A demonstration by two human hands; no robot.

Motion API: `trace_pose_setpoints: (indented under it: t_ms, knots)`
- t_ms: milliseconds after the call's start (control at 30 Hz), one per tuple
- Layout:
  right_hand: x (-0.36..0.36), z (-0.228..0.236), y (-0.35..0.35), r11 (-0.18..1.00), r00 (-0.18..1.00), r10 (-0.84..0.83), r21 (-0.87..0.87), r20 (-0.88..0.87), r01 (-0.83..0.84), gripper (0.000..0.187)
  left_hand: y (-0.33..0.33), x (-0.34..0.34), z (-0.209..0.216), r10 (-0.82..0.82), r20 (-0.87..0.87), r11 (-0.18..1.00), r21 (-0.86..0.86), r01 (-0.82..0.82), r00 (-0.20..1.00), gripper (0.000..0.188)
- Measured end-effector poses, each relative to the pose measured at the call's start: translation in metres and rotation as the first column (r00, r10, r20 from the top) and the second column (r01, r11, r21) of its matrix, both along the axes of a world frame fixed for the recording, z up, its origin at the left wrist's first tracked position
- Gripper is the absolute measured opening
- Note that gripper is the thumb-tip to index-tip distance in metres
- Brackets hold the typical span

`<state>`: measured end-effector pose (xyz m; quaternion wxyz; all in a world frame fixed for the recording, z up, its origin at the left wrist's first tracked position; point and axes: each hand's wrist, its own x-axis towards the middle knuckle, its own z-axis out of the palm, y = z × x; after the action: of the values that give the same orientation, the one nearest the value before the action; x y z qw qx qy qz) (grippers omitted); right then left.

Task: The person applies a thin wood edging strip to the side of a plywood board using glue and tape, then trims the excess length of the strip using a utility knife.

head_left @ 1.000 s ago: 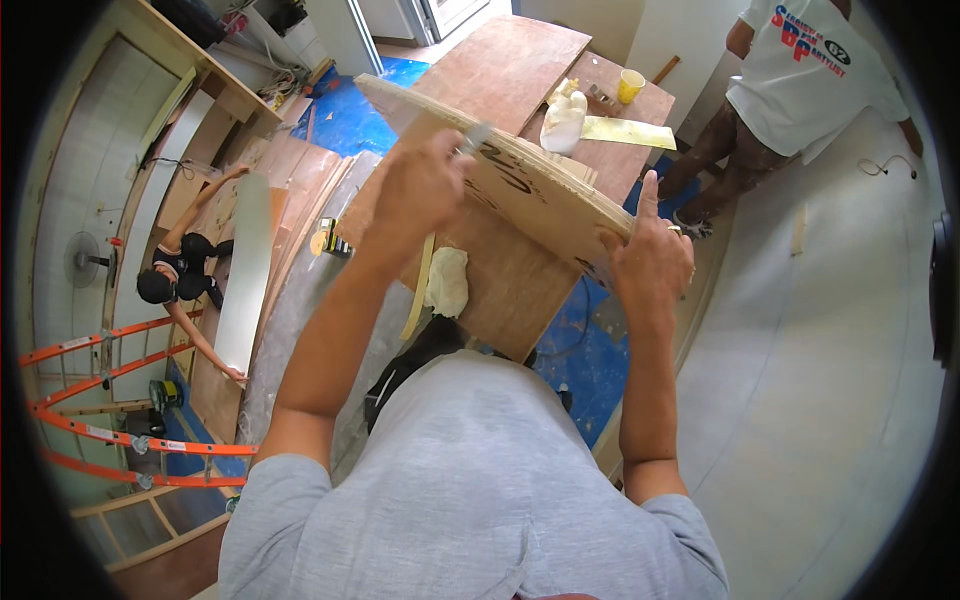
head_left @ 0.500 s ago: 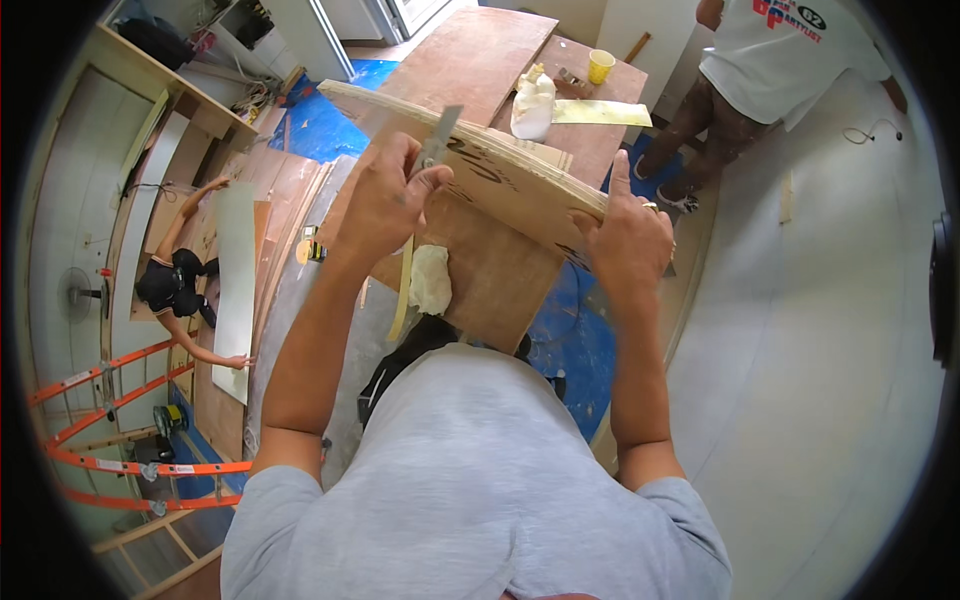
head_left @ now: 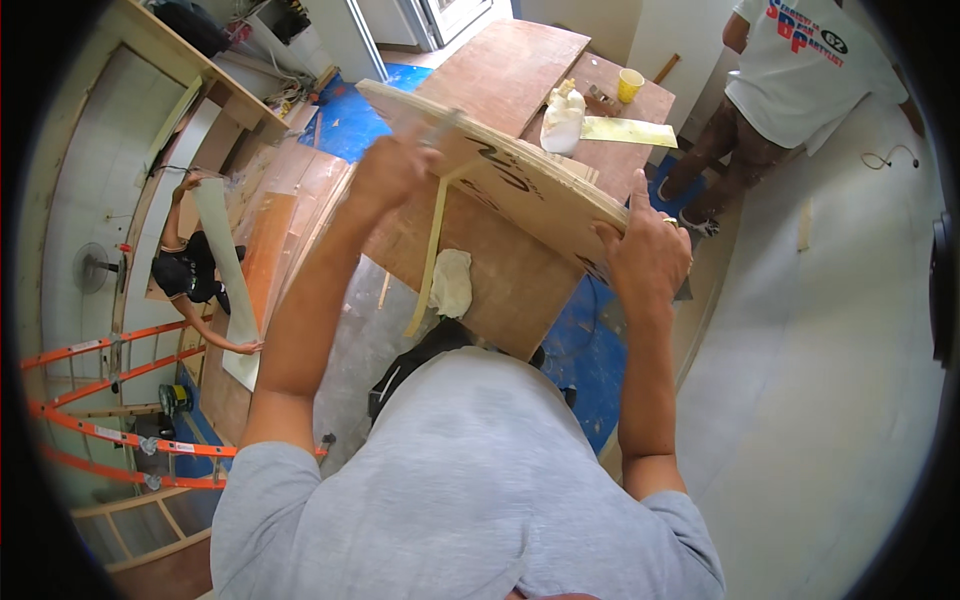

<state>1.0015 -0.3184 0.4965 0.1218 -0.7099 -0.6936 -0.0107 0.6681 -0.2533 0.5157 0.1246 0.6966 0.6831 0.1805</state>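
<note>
Your left hand (head_left: pixel 392 170) is curled into a loose fist around a thin metal blade (head_left: pixel 436 128), blurred here, its tip lying against the top face of the board. Your right hand (head_left: pixel 645 255) clamps the board's near right edge, fingers wrapped under and the thumb standing straight up against the rim. The plywood board (head_left: pixel 510 175) itself is a flat, pale rectangular panel with dark painted marks on its face, held tilted above the worktop, its far corner toward the upper left. A narrow, pale yellow strip (head_left: pixel 430 255) hangs limp from the board's lower edge, down past a crumpled white rag (head_left: pixel 452 282).

Beneath all this, the worktop (head_left: pixel 520 290) is a smooth reddish-brown wooden sheet. On its far end stand a bunched white plastic bag (head_left: pixel 562 118), a flat yellowish sheet (head_left: pixel 628 131) and a small yellow cup (head_left: pixel 630 85). A person in a white printed shirt (head_left: pixel 800 65) stands just beside that end. To your left, another person (head_left: pixel 195 275) holds a long pale plank upright near an orange ladder (head_left: pixel 110 400). Blue tarp (head_left: pixel 590 360) covers the floor under the worktop.
</note>
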Motion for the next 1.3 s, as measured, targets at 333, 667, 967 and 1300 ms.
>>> trace_pose_setpoints:
  t_ms: [333, 667, 967, 1300]
  knots:
    - [-0.003, 0.002, 0.002, 0.979, 0.979, 0.199, 0.040, 0.038, -0.200, 0.064, 0.057, -0.094, -0.014, 0.338, -0.391, 0.939, 0.198, -0.280, 0.856, 0.029]
    - [-0.009, -0.004, 0.020, 0.941, 0.945, 0.325, 0.089, 0.042, -0.328, 0.056, -0.037, 0.044, -0.011, -0.202, -0.218, 0.939, 0.234, 0.252, 0.955, 0.042]
    - [-0.029, -0.008, 0.031, 0.857, 0.912, 0.411, 0.345, -0.013, -0.382, 0.039, 0.030, -0.048, -0.027, 0.185, -0.261, 0.952, 0.287, -0.107, 0.947, 0.041]
    - [-0.036, -0.020, 0.033, 0.792, 0.899, 0.415, 0.542, -0.140, -0.281, 0.014, 0.044, -0.074, -0.008, 0.144, -0.091, 0.919, 0.382, -0.099, 0.985, 0.031]
